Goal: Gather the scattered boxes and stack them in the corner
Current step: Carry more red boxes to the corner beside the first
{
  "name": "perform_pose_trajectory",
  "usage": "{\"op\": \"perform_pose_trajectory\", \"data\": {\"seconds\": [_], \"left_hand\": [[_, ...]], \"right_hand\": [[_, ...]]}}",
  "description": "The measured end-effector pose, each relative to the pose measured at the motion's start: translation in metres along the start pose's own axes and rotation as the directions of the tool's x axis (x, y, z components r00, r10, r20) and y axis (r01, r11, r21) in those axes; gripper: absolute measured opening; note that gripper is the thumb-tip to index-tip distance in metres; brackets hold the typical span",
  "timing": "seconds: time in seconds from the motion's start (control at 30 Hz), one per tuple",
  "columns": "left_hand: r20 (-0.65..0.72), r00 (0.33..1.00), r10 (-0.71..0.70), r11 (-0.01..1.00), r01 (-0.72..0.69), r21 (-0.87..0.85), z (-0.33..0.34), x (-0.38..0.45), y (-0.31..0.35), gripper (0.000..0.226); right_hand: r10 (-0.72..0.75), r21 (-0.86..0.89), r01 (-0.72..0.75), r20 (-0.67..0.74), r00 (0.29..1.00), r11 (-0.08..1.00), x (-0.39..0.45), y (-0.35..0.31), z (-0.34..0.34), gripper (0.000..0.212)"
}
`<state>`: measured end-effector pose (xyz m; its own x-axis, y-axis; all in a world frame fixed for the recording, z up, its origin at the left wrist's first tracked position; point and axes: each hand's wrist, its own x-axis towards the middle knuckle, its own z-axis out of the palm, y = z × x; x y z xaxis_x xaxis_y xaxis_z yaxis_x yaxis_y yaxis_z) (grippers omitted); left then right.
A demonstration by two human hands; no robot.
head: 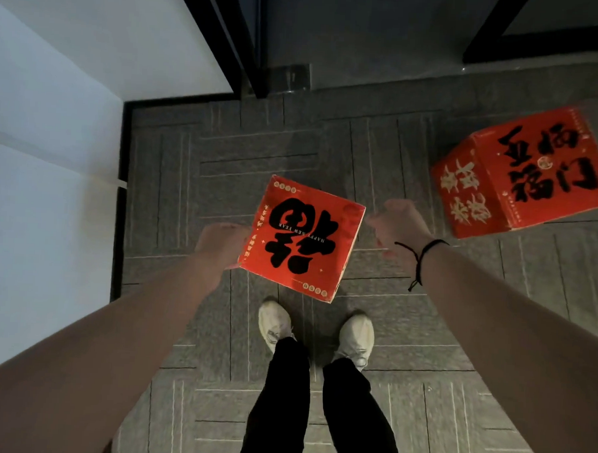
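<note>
Two red boxes show: the small box (304,238) above the carpet (225,147), left hand (221,245) clamped on its edge; right hand (399,222) loosely curled beside it, seemingly not touching. Big box (529,171) sits right.

bare arms, black cord bracelet (420,257) on r wrist, black trousers (283,407), pale scuffed sneakers (274,323).

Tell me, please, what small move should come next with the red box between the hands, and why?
Probably close the right hand onto the small red box: only the left hand touches its edge, while the right sits just off its right side. A two-handed grip would steady it for the corner.
</note>
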<state>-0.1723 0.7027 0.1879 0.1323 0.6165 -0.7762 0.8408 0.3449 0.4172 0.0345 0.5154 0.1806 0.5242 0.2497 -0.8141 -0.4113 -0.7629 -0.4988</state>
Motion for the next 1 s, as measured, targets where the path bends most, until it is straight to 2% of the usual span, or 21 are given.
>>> {"op": "perform_pose_trajectory", "data": {"seconds": [0.1,0.13,0.23,0.33,0.47,0.57,0.67,0.73,0.83,0.93,1.0], "left_hand": [[0.026,1.0,-0.005,0.998,0.004,0.059,0.022,0.053,-0.016,0.017],[0.036,0.999,0.015,0.997,-0.018,0.077,0.028,0.072,-0.023,0.017],[0.04,0.998,0.045,0.994,-0.049,0.094,0.045,0.124,-0.04,0.023],[0.043,0.998,0.035,0.992,-0.04,0.12,0.064,0.167,-0.053,0.029],[0.066,0.998,0.021,0.993,-0.028,0.112,0.08,0.212,-0.068,0.028],[0.087,0.996,-0.01,0.997,0.002,0.082,0.085,0.231,-0.076,0.034],[0.114,0.992,-0.057,0.998,0.054,0.03,0.086,0.241,-0.08,0.069],[0.136,0.987,-0.089,0.996,0.092,-0.015,0.085,0.244,-0.085,0.081],[0.134,0.98,-0.147,0.984,0.159,-0.078,0.08,0.239,-0.087,0.096],[0.11,0.979,-0.171,0.973,0.185,-0.138,0.061,0.22,-0.084,0.094],[0.104,0.975,-0.195,0.954,0.213,-0.209,0.045,0.209,-0.084,0.092]], "right_hand": [[0.017,0.007,-0.018,0.011,1.0,1.0,0.049,0.014,0.025,0.011],[0.045,0.025,-0.045,0.014,0.999,0.999,0.067,0.021,0.034,0.026],[0.152,0.051,-0.152,-0.007,0.988,0.987,0.107,0.049,0.059,0.009],[0.258,0.079,-0.257,-0.01,0.966,0.963,0.148,0.086,0.08,0.038],[0.313,0.132,-0.312,0.013,0.95,0.941,0.186,0.118,0.107,0.04],[0.318,0.168,-0.319,0.032,0.947,0.933,0.202,0.124,0.123,0.037],[0.32,0.206,-0.324,0.054,0.946,0.923,0.21,0.125,0.13,0.039],[0.315,0.252,-0.328,0.092,0.945,0.91,0.207,0.121,0.132,0.029],[0.287,0.251,-0.3,0.085,0.954,0.921,0.201,0.112,0.131,0.026],[0.215,0.221,-0.23,0.088,0.973,0.948,0.189,0.09,0.13,0.017],[0.151,0.191,-0.17,0.106,0.983,0.967,0.177,0.068,0.133,0.019]]}}
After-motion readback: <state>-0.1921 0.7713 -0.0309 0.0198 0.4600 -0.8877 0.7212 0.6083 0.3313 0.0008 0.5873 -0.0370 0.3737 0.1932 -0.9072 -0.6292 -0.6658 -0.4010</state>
